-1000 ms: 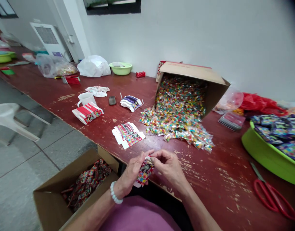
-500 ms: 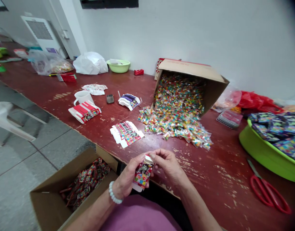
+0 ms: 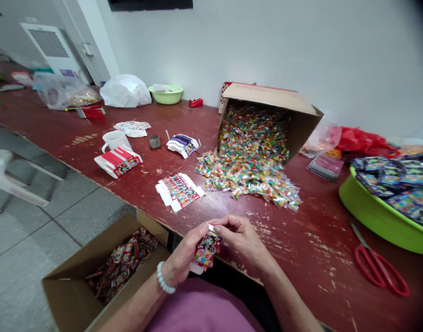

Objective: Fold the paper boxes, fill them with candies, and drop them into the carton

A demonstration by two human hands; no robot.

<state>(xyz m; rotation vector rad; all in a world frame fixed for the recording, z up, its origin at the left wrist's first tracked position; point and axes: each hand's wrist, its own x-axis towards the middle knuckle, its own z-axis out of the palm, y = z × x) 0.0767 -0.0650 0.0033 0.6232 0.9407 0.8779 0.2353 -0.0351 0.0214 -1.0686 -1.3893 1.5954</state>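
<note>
A small red printed candy box [image 3: 206, 251] is held upright near the table's front edge. My left hand [image 3: 182, 256] is closed around its side, a pale bead bracelet at the wrist. At the box's top end, the thumb and fingers of my right hand [image 3: 237, 235] pinch the white flap. A white flap also sticks out at the bottom. Just beyond my hands lies a stack of flat candy boxes [image 3: 180, 191]. Clear candy packets [image 3: 253, 177] spill from a tipped cardboard carton [image 3: 303, 131] onto the table.
At lower left, an open carton [image 3: 68, 290] holds red printed items. Red-handled scissors [image 3: 380, 269] lie at right below a green basin [image 3: 363, 221] of dark packets. A white mug [image 3: 115, 139], red-white cartons [image 3: 119, 161] and purple cartons [image 3: 183, 145] stand farther back.
The right thumb has pressed in closer over the top flap of the box. The whole view has shifted slightly, so the table things appear a little farther left.
</note>
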